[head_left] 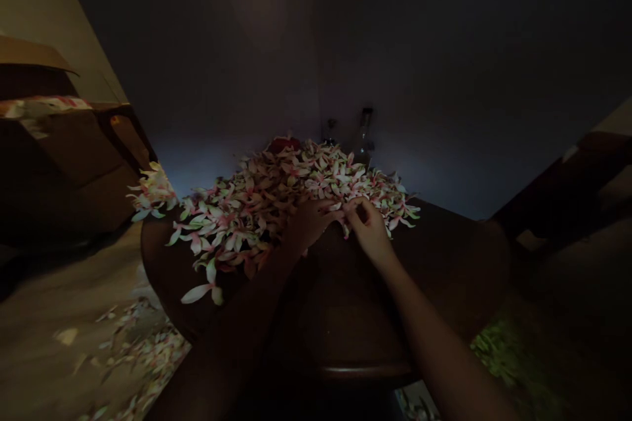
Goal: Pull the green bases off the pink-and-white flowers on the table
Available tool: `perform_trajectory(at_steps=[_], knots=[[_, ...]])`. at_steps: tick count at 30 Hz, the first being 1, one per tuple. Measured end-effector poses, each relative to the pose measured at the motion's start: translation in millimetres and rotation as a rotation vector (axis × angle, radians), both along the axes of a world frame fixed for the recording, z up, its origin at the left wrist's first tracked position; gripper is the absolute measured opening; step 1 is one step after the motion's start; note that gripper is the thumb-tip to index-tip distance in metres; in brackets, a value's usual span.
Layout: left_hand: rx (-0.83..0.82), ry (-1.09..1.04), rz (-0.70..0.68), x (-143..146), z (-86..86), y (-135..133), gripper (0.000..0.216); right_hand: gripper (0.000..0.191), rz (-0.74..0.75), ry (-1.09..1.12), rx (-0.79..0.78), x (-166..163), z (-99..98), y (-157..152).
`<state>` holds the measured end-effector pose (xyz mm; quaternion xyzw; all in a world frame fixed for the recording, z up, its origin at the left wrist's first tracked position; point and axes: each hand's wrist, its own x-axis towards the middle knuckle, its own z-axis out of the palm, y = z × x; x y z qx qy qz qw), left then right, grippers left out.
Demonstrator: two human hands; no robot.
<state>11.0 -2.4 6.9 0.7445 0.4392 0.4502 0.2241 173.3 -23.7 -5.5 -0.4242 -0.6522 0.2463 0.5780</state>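
Note:
A large heap of pink-and-white flowers [266, 177] with green-tipped petals covers the far side of a dark round table [336, 309]. At the heap's front edge my two hands meet, fingertips nearly touching. My left hand [310, 222] is closed, thumb and fingers around a pale flower [334, 206], much of which the fingers hide. My right hand [368, 227] is pinched at the same flower, its thumb and forefinger forming a loop. One loose flower [210, 286] lies apart from the heap at the front left.
Behind the heap stand a dark-capped bottle [365, 128] and a red item [285, 144], against dark panels [222, 66]. More flowers [152, 192] hang at the table's left edge. Cardboard boxes [74, 145] stand at left. Scattered pieces [158, 348] and a green pile [503, 348] lie below.

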Motion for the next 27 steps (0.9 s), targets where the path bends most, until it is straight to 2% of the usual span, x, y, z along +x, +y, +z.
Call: perform_trajectory(at_steps=[11, 18, 21, 24, 26, 27], knots=[[-0.072, -0.038, -0.048, -3.2, 8.3, -4.9, 0.031, 0.029, 0.14, 0.133, -0.068, -1.0, 3.4, -1.6], [-0.051, -0.015, 0.001, -3.8, 14.7, -9.5, 0.035, 0.022, 0.064, 0.066, -0.03, -2.3, 2.0, -0.6], [-0.007, -0.044, -0.009, -3.4, 11.4, -4.6, 0.035, 0.019, 0.018, 0.074, -0.062, -3.5, 11.1, -3.3], [0.007, -0.085, 0.018, -4.6, 5.9, 1.3, 0.038, 0.014, -0.04, 0.171, -0.011, 3.3, 23.4, -30.7], [0.012, -0.087, 0.027, -5.8, 1.5, 4.9, 0.038, 0.013, -0.14, 0.276, 0.047, 18.9, 19.9, -70.3], [0.015, -0.082, 0.019, -6.2, -0.9, 6.7, 0.037, 0.013, -0.22, 0.323, 0.063, 31.1, 12.1, -95.5]])
